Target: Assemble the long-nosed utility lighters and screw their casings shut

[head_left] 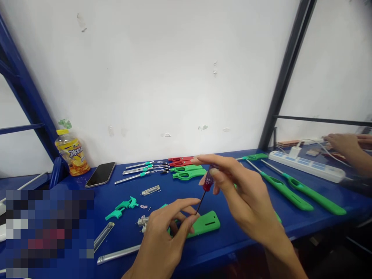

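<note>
- The right hand (247,193) pinches the screwdriver (207,185) by its handle between thumb and fingers, the shaft slanting down to the left hand (167,232).
- The left hand's thumb and forefinger meet around the screwdriver's tip; whether they pinch it, I cannot tell.
- The green casing (205,224) lies partly beneath the left hand, near the front edge of the blue bench (171,190); a silver tube (119,254) extends left from under that hand.
- Teal pieces (114,214) and a clear tank (151,190) lie left of the casing, farther from the front edge.
- Red handles (174,164), green handles (186,175) and metal rods (132,178) line the back edge.
- A phone (101,174) and a bottle (72,155) occupy the back left corner.
- Two long green lighters (299,195) lie towards the right end, before a white power strip (308,166).
- Another person's hand (344,143) shows beyond the strip.
</note>
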Demonstrator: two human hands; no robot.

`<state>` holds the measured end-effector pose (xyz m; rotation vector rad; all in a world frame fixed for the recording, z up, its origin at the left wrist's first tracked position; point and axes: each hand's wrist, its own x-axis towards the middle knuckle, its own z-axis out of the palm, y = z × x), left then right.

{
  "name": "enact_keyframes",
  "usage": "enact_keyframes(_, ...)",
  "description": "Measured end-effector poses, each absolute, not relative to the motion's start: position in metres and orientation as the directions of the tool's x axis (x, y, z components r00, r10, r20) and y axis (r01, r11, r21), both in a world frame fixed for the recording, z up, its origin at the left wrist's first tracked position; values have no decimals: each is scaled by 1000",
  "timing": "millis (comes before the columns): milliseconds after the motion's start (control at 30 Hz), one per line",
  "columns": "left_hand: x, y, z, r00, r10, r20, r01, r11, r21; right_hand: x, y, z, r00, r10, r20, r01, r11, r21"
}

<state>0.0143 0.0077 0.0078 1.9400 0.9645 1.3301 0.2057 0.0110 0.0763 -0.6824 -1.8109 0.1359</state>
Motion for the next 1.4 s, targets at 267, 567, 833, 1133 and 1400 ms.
enact_keyframes(267, 43, 15, 7, 287, 830, 479, 386, -558, 735, 227, 5, 92, -255, 647, 718, 484, 729, -484)
enact_keyframes(567, 64, 27, 0, 326, 813, 481, 475, -582, 660, 249, 6, 95, -280, 694, 664, 612, 661, -434)
enact_keyframes(833, 64, 31, -9, 379, 826, 417, 540, -564, 624, 247, 8, 95, -343, 722, 600, 636, 649, -418)
enact_keyframes(1133, 67, 33, -16, 430, 807, 405, 600, -590, 540, 252, 13, 89, -409, 779, 476, 641, 616, -458)
enact_keyframes(1400, 54, 19, -23, 491, 756, 433, 681, -643, 350, 253, 14, 90, -401, 822, 405, 627, 568, -533)
